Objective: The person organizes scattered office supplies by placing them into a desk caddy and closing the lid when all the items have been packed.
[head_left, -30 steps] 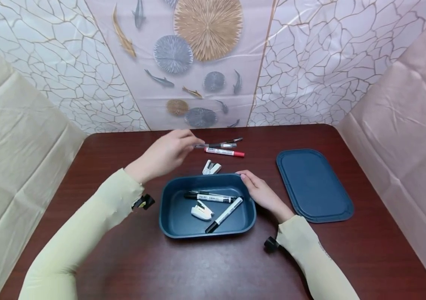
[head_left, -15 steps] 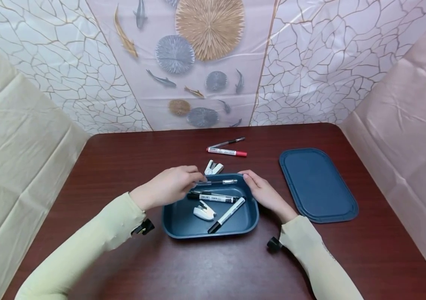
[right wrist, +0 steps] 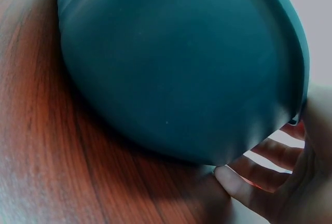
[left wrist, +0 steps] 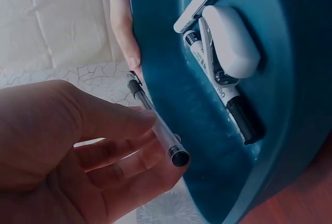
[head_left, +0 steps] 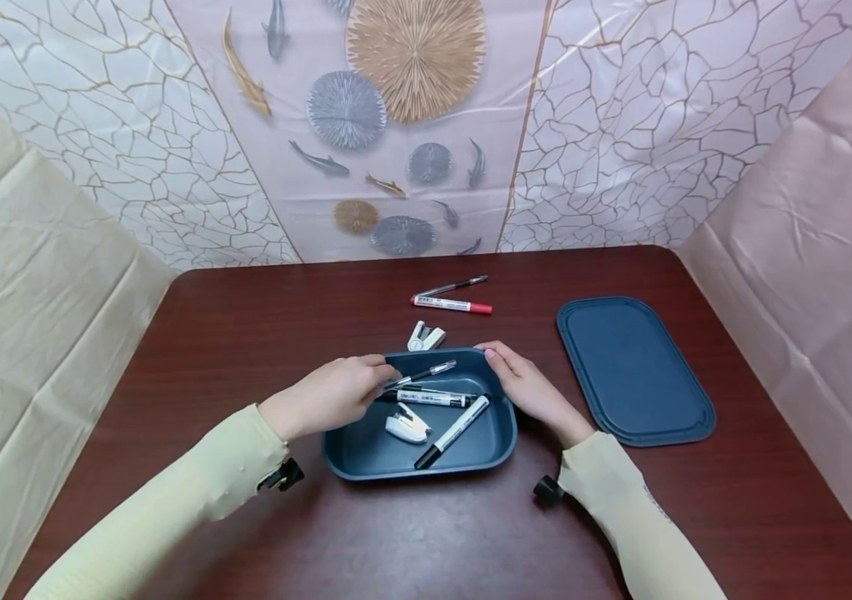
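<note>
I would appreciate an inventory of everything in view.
Table: 1, reddish brown, centre
Backdrop: 1, white, grey, gold, behind table
Side cloths: 2, pale, beside table
Box: 1, dark blue, on table
Lid: 1, dark blue, right of box
Pens: 3, black and clear; held, in box, behind box
Black markers: 2, white and black, in box
Red marker: 1, white and red, behind box
Staplers: 2, white, in box and behind it
Sleeves: 2, pale yellow, foreground
Cameras: 2, black, at sleeve ends
Left hand: 1, bare, pinching a pen
Right hand: 1, bare, gripping box rim
</note>
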`<state>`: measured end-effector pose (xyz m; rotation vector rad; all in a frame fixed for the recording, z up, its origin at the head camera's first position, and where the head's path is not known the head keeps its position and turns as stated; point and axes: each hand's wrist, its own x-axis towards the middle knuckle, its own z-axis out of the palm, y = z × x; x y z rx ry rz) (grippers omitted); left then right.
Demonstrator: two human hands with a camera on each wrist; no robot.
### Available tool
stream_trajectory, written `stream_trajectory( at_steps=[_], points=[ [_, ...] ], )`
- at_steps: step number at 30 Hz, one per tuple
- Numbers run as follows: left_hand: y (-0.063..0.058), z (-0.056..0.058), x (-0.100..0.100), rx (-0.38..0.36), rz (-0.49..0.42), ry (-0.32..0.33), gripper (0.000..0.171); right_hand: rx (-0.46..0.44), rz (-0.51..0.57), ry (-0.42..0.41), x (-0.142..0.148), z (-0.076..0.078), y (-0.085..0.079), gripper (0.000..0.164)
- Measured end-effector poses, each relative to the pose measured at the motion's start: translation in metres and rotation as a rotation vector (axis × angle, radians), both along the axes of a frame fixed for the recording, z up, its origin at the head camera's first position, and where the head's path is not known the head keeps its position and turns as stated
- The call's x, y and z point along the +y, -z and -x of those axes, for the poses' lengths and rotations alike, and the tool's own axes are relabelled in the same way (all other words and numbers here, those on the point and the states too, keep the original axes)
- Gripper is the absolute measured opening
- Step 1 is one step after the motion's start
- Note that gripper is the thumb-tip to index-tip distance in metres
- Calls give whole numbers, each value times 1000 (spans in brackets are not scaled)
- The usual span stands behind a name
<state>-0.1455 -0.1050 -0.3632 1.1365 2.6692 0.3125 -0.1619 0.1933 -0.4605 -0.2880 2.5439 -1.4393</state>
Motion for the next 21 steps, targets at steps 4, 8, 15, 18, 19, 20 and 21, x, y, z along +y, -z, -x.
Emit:
stream_trajectory(
  at_steps=[4, 8, 15, 18, 19, 20, 21],
  points=[
    [6, -1, 0, -7, 6, 12, 30, -21, 11, -6, 0, -1, 0, 43],
    [12, -1, 0, 0, 16, 19, 29, -22, 17, -7, -1, 0, 0, 42],
    [18, 0, 3, -35, 31, -15, 27, -3, 4, -10, 1, 1, 2, 42],
    [22, -1, 3, -45, 61, -32, 25, -12, 15, -15, 1, 1, 2, 42],
    [24, -1, 3, -48, 71, -37, 25, -12, 16, -17, 1, 1, 2, 42],
    [25, -1, 3, -53, 77, -41, 24, -13, 18, -14, 1, 1, 1, 42],
    [26, -1, 3, -57, 82, -44, 24, -14, 19, -10, 1, 1, 1, 42]
  ],
)
